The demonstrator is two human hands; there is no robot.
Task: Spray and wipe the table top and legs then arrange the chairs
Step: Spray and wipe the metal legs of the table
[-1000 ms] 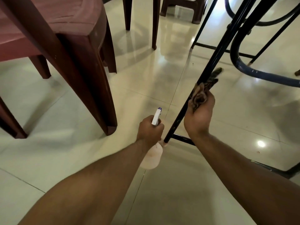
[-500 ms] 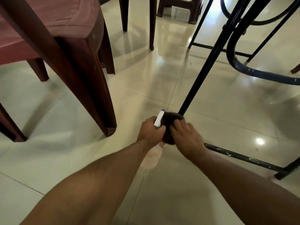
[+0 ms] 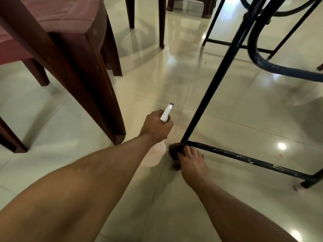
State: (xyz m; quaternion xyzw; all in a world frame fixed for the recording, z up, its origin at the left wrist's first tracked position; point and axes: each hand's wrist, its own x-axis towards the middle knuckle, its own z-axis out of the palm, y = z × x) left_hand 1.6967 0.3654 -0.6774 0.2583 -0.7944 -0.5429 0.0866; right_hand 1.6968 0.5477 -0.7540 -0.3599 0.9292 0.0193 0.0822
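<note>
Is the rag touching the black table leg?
Touching. The head view shows the rag pressed against the table leg's bottom, under the right hand.

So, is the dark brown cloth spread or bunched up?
Bunched up: the dark brown cloth is a crumpled wad under the right hand, beside the black metal table leg.

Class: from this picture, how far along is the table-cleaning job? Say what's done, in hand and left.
Done: unclear; the table top is out of view. In hand: the right hand holds the cloth against the foot of the black table leg; the left hand grips the spray bottle. Left, probably: the speckled crossbar and arranging the maroon chair.
</note>
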